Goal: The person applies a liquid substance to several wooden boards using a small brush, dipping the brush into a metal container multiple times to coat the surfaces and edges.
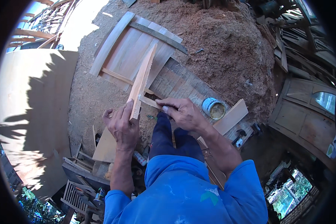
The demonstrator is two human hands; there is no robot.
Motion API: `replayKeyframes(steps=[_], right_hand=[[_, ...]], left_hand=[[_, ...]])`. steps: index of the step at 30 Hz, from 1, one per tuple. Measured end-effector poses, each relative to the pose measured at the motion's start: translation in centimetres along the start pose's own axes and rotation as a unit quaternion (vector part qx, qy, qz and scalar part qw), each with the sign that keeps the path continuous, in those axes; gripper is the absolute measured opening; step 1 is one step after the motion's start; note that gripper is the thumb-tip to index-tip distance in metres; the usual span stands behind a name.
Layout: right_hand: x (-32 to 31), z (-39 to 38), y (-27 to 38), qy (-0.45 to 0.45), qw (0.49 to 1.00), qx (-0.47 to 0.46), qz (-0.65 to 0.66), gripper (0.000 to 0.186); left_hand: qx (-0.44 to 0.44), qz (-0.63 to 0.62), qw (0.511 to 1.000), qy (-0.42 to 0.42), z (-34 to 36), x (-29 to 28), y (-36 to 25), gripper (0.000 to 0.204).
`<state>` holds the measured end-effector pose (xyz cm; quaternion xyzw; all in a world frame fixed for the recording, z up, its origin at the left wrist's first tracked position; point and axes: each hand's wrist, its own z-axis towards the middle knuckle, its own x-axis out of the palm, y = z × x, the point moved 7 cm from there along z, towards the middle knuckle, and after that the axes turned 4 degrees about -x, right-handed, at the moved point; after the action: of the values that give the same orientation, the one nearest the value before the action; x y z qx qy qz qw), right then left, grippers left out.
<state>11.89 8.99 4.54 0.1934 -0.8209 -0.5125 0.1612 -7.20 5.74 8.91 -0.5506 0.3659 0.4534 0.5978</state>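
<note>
My left hand (122,125) grips the near end of a long, narrow wooden plank (143,76), which points away from me and stands partly on edge. In my right hand (184,115) a short flat wooden stick (150,102) is pinched between thumb and fingers. Its far tip touches, or nearly touches, the plank's side close to my left hand. An open tin can (214,108), with a yellowish-brown inside, stands on the wooden bench to the right of my right hand. Beyond the plank lies a slatted wooden panel (132,44) with curved end rails.
The worn bench top (183,80) runs diagonally ahead, with a pale board (231,117) on its right. Sawdust (224,44) is heaped behind it. A large plywood sheet (30,112) stands on the left; a panelled wooden door (304,115) is on the right. Scrap wood lies around my feet.
</note>
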Motion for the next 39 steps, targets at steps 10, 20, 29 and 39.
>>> replayKeyframes(steps=[10,20,29,39], right_hand=[[-2.9,6.5,-1.0,-0.193,0.903,-0.288,-0.251,0.030],[-1.3,2.7,1.5,-0.106,0.903,-0.352,-0.220,0.035],[-0.6,-0.7,2.7,-0.099,0.901,-0.368,-0.206,0.041],[-0.7,-3.3,3.9,-0.069,0.916,-0.302,-0.253,0.048]], left_hand=[[-0.007,-0.010,1.000,0.003,0.7,-0.3,-0.4,0.037],[-0.002,-0.007,1.000,0.003,0.6,0.3,-0.8,0.037],[-0.003,0.013,1.000,0.000,0.7,0.5,-2.2,0.037],[-0.006,0.018,1.000,-0.001,0.4,0.7,-3.2,0.035]])
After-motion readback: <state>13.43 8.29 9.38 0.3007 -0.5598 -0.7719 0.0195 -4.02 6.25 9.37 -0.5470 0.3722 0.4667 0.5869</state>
